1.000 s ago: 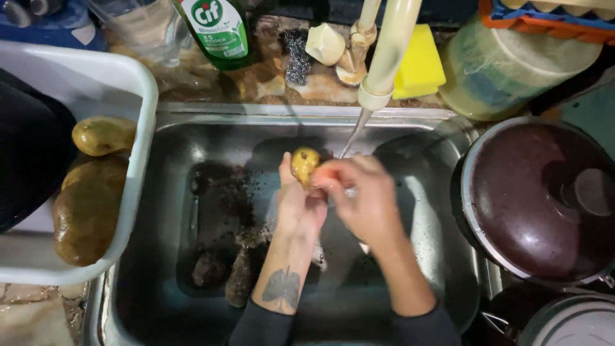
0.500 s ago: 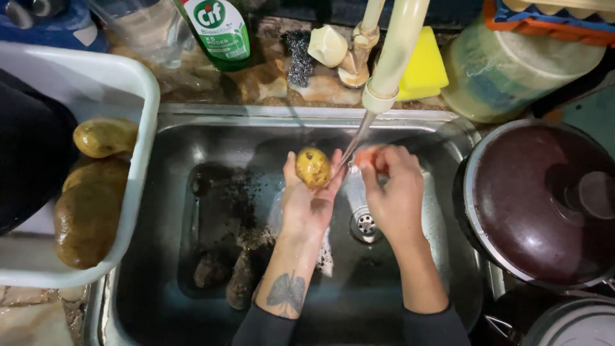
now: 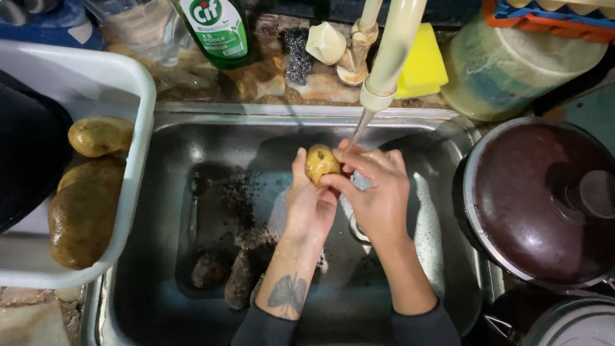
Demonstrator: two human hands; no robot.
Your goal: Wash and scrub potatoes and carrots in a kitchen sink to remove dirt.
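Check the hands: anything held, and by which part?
A small yellow potato, in the left hand, cupped at its lower end; right hand fingertips on its right side.

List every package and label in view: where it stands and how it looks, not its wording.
Green bottle: on the counter behind the sink, left of the tap; white label with green print.
Egg carton: top right corner, above a pale tub; orange and blue tray, partly cut off.
No signs or screens show.
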